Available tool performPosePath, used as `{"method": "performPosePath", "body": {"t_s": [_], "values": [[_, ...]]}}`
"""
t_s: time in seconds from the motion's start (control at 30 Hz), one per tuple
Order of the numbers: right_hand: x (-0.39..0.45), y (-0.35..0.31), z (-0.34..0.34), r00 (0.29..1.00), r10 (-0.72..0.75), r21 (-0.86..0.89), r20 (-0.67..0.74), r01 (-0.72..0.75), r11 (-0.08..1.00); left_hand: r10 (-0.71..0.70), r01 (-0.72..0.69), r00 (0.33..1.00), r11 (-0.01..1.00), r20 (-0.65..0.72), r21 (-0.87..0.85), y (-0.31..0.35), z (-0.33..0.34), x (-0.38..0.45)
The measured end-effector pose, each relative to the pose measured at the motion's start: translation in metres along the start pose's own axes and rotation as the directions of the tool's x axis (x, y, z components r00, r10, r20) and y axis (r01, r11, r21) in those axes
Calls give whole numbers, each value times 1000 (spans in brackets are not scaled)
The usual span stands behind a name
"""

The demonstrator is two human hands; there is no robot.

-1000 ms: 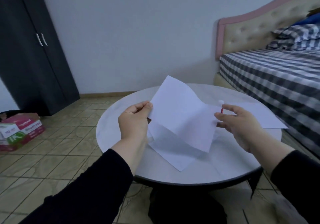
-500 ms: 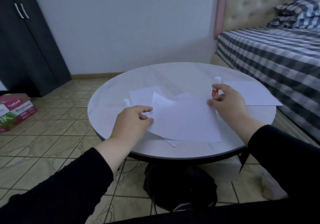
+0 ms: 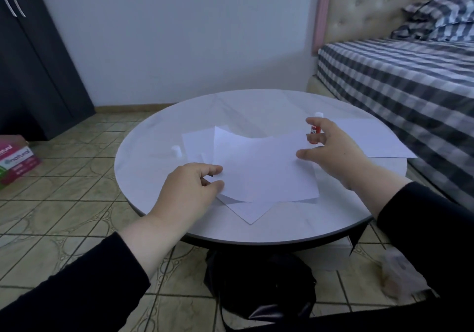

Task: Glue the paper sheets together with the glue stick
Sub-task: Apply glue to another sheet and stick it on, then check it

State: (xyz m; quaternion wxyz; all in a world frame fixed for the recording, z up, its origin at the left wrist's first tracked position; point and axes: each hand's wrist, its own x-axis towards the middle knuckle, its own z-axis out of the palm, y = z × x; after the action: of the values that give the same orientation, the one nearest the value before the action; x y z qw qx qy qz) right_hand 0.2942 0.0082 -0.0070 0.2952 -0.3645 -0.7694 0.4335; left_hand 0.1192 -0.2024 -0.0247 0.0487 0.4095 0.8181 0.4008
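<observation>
The top sheet (image 3: 266,170) now lies flat on the round table (image 3: 159,177), laid askew over the lower sheet (image 3: 250,211) — a second ago both hands held it raised and bowed in the air. Corners of the lower sheet show beyond it at the near edge and at the far left. The left hand (image 3: 189,188) pinches the top sheet's left edge between thumb and forefinger, fingers clamped on the paper. The right hand (image 3: 331,149) has let go of the sheet's right edge and hovers just over it; its fingers are clamped on the glue stick (image 3: 313,132), uncapped, with the thumb spread toward the paper. A small white cap (image 3: 176,150) stands on the table just left of the sheets. A further sheet (image 3: 372,141) lies apart at the right, near the bed (image 3: 400,75).

Judgement: the sheets are brought together but misaligned — pressing down, or squaring the edges first, appears to be the step in hand. Whether glue is already applied cannot be told.
</observation>
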Motion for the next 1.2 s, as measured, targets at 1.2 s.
{"method": "performPosePath", "body": {"t_s": [1.2], "values": [[17, 19, 3, 951, -245, -65, -188, 237, 969, 269, -287, 957, 931, 110, 226, -16, 8, 27]]}}
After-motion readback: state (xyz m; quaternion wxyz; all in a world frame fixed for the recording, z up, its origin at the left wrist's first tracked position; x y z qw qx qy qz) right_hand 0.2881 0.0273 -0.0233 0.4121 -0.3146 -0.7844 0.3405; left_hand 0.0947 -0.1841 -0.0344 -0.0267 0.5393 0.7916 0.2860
